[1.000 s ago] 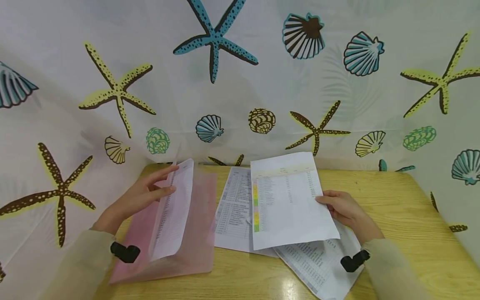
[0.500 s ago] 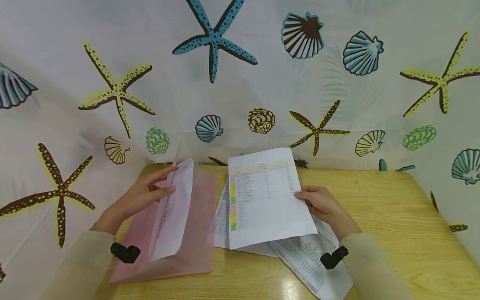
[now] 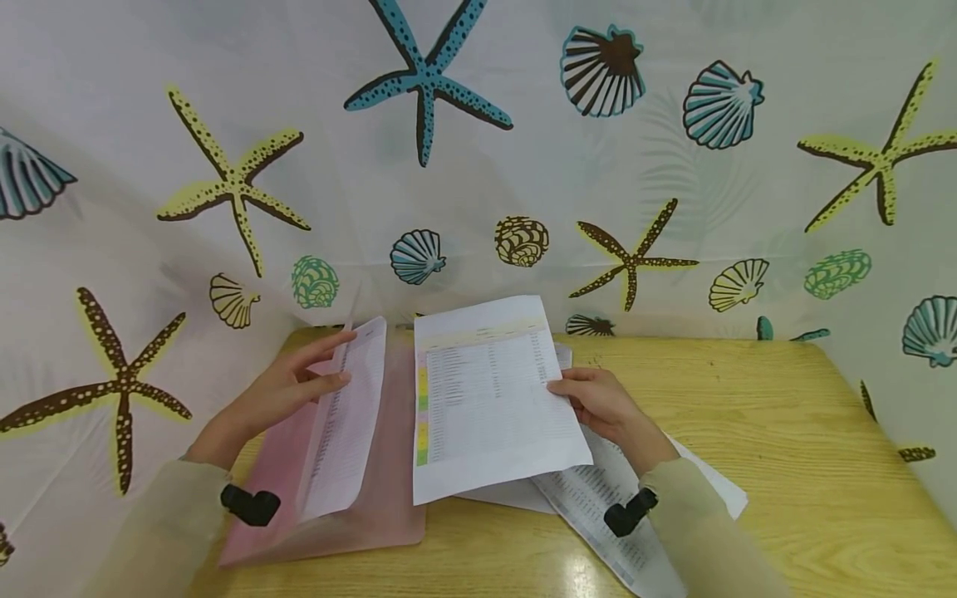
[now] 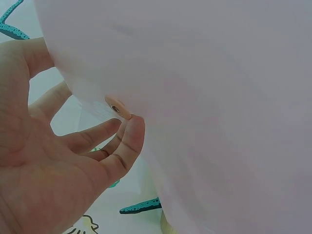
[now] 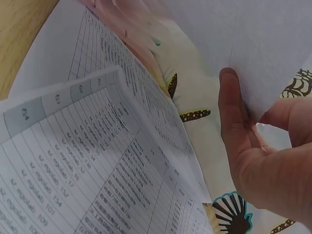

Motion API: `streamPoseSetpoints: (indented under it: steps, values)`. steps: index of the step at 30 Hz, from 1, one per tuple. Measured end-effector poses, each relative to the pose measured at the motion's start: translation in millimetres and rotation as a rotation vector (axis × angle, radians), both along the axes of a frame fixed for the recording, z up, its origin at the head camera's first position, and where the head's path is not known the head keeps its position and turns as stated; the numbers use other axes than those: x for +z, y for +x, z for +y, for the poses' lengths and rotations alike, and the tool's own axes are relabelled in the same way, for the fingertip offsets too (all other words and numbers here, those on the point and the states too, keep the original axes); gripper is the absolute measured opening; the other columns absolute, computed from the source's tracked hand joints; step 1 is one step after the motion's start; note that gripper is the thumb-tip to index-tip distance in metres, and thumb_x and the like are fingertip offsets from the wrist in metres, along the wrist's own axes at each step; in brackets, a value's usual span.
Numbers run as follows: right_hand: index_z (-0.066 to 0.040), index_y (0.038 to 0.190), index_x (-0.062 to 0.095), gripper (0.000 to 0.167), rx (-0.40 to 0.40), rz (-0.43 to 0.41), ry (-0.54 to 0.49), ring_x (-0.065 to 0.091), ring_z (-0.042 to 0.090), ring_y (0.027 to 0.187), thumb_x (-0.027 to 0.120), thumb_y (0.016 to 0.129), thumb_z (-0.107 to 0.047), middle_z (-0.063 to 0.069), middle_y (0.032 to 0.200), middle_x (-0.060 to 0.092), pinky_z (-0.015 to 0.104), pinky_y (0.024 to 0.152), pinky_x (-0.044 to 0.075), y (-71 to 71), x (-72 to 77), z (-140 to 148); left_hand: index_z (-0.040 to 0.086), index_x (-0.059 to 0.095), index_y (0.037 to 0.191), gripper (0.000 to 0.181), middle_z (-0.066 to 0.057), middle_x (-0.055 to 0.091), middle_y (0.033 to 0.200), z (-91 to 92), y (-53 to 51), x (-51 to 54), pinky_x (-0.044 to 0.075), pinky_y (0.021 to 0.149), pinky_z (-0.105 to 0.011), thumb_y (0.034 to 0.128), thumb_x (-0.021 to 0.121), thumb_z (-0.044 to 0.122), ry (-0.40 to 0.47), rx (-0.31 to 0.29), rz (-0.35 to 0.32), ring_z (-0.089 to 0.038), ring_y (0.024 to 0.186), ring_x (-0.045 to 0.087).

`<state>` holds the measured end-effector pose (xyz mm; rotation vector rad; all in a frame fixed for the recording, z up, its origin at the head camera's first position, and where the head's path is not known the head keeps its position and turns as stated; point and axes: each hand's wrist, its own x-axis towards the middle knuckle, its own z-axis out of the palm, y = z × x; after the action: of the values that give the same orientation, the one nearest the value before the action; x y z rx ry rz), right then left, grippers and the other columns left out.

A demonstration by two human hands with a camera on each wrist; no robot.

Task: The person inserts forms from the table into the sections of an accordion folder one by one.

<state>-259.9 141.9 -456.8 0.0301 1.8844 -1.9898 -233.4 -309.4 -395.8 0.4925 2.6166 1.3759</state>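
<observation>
My left hand (image 3: 280,397) holds up the flap of the pink folder (image 3: 399,498), with a printed sheet (image 3: 351,432) standing inside it. A small round fastener (image 4: 118,107) on the folder is at the fingertips in the left wrist view. Between thumb and fingers my right hand (image 3: 607,407) pinches the right edge of a white sheet (image 3: 489,407) with a table and a coloured strip down its left side. This raised sheet overlaps the folder's right edge. In the right wrist view, my right hand (image 5: 263,146) grips the back of the sheet.
Loose printed papers (image 3: 598,498) lie overlapping on the wooden table (image 3: 777,432), beneath the raised sheet and my right forearm. A white curtain (image 3: 463,191) with starfish and shells hangs behind and at both sides of the table.
My right hand has moved left with the pinched sheet, from over the loose papers to the folder's right edge. My left hand and the folder have stayed in place.
</observation>
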Motion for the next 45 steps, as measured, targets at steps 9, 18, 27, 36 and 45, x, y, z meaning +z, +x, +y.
streamPoseSetpoints:
  steps: [9,18,27,36,45]
  values:
    - [0.011,0.140,0.057,0.045,0.007,-0.026,0.000,0.075,0.013,0.090,0.066,0.101,-0.008,0.013,0.119,0.074,0.027,0.077,0.061,-1.0,2.8,-25.6,0.018,0.034,0.165,0.068,-0.024,0.030,0.166,0.3,-0.9,-2.1,0.057,0.089,-0.041,0.1048,0.064,0.024,-0.001,0.004,0.000,-0.040,0.118,0.062]
    - [0.010,0.139,0.059,0.043,-0.014,-0.045,-0.036,0.074,0.013,0.089,0.067,0.099,-0.005,0.012,0.116,0.075,0.027,0.075,0.061,-0.9,6.9,-54.0,0.018,0.036,0.165,0.067,-0.024,0.031,0.166,2.2,2.0,-0.1,0.057,0.089,-0.039,0.1048,0.063,0.023,0.016,-0.004,0.005,-0.043,0.117,0.062]
    - [0.009,0.135,0.061,0.039,-0.053,-0.039,-0.046,0.074,0.011,0.085,0.066,0.100,-0.005,0.008,0.110,0.076,0.027,0.072,0.060,-4.3,9.3,-61.8,0.019,0.035,0.165,0.067,-0.024,0.031,0.165,0.9,2.5,0.2,0.057,0.089,-0.039,0.1049,0.063,0.024,0.018,0.001,-0.003,-0.041,0.117,0.061]
    - [0.007,0.131,0.064,0.034,-0.074,-0.041,-0.028,0.074,0.011,0.079,0.067,0.099,-0.006,0.006,0.101,0.076,0.026,0.070,0.059,-3.9,13.7,-70.5,0.018,0.034,0.165,0.067,-0.025,0.031,0.165,1.4,2.8,2.2,0.056,0.089,-0.038,0.1049,0.063,0.024,0.014,0.004,-0.008,-0.041,0.118,0.061]
    - [0.006,0.122,0.067,0.027,-0.070,-0.013,0.014,0.073,0.012,0.080,0.069,0.098,-0.006,0.010,0.106,0.076,0.026,0.070,0.059,-2.0,15.7,-76.3,0.017,0.034,0.166,0.068,-0.025,0.029,0.166,1.2,2.7,2.7,0.056,0.088,-0.035,0.1048,0.063,0.025,-0.008,0.015,-0.001,-0.041,0.120,0.059]
